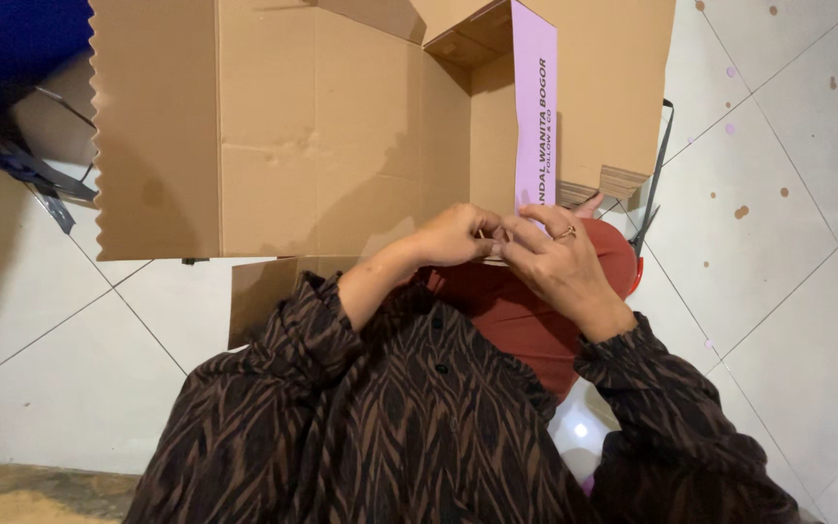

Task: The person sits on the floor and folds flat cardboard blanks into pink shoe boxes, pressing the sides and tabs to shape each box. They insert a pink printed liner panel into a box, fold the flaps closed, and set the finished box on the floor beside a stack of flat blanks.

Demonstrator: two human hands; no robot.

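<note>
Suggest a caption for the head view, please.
Both hands, left hand and right hand, pinch a cardboard box by its lilac strip.

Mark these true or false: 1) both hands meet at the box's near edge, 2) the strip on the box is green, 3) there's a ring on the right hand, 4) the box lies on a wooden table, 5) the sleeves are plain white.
1) True. The left hand and right hand come together at the near edge of the box.
2) False. The strip is pale purple.
3) True. A ring sits on a right-hand finger.
4) False. The box lies on a light tiled floor.
5) False. The sleeves are dark brown with a pattern.
</note>
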